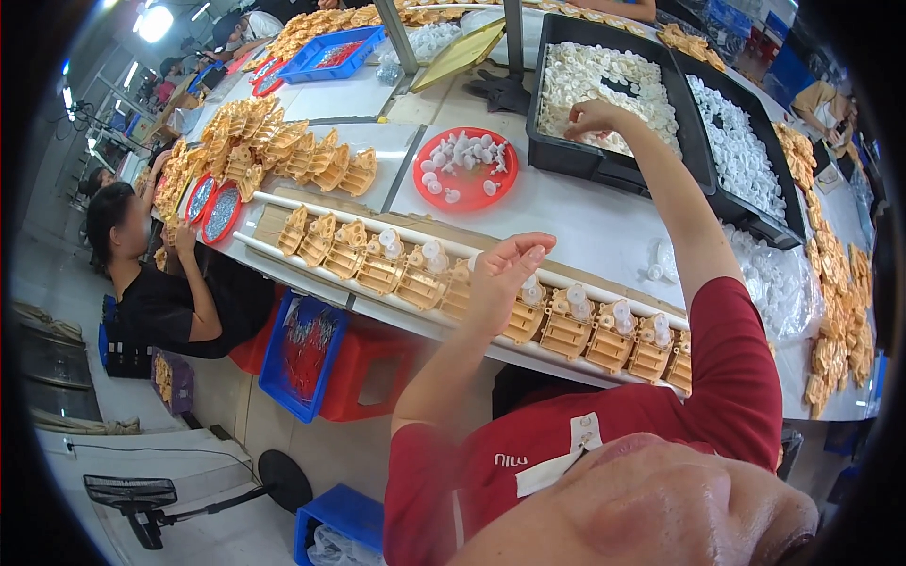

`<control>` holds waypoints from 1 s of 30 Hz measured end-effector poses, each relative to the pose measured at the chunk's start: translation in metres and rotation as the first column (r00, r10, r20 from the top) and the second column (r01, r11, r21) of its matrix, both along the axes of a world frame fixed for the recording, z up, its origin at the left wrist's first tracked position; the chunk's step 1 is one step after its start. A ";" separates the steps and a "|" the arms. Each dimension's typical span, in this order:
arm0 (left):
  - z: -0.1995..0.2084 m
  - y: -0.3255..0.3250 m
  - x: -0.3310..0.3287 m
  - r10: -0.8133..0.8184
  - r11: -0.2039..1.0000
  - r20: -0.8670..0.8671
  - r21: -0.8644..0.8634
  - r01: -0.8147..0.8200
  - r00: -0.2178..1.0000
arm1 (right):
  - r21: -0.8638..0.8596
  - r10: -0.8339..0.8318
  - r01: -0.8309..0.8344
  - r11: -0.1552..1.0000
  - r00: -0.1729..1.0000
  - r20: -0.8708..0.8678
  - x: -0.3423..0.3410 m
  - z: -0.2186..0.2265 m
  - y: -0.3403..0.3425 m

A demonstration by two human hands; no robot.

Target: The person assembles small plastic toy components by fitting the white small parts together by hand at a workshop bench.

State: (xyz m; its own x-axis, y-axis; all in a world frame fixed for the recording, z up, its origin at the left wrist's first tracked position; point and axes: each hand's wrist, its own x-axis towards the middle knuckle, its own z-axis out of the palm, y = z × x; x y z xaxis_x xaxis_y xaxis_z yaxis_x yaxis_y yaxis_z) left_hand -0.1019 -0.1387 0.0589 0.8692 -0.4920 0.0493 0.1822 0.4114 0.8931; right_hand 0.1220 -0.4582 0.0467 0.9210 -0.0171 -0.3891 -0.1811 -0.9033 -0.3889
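My left hand hovers over the row of tan plastic housings, its thumb and fingers stretched out with a small gap between them and nothing visible in them. My right arm reaches far forward, and my right hand dips into a black bin of small white plastic parts. Its fingers curl down at the pile; what they pinch is hidden. The housings stand side by side between white rails. Several carry translucent white round pieces; those at the left end carry none.
A red round tray of white pieces lies beyond the rails. Another black bin and a clear bag of white parts stand at right. Heaped tan housings lie at left, near a seated person. A metal post rises behind.
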 end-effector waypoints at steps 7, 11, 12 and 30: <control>0.003 -0.022 -0.010 -0.028 0.999 -0.037 0.018 0.029 0.999 | 0.015 0.068 -0.069 0.998 0.997 0.048 -0.014 -0.002 -0.007; 0.007 -0.035 -0.014 -0.057 0.998 -0.066 0.014 0.058 0.996 | 0.021 0.057 -0.057 0.998 0.998 0.008 -0.024 -0.002 -0.007; 0.008 -0.038 -0.015 -0.075 0.997 -0.099 0.007 0.076 0.992 | 0.076 0.032 -0.036 0.996 0.998 0.050 -0.026 -0.003 -0.011; 0.011 -0.191 0.063 -0.112 0.923 -0.558 -0.365 -0.122 0.822 | 0.490 -0.055 -0.029 0.871 0.986 0.156 -0.127 0.094 -0.049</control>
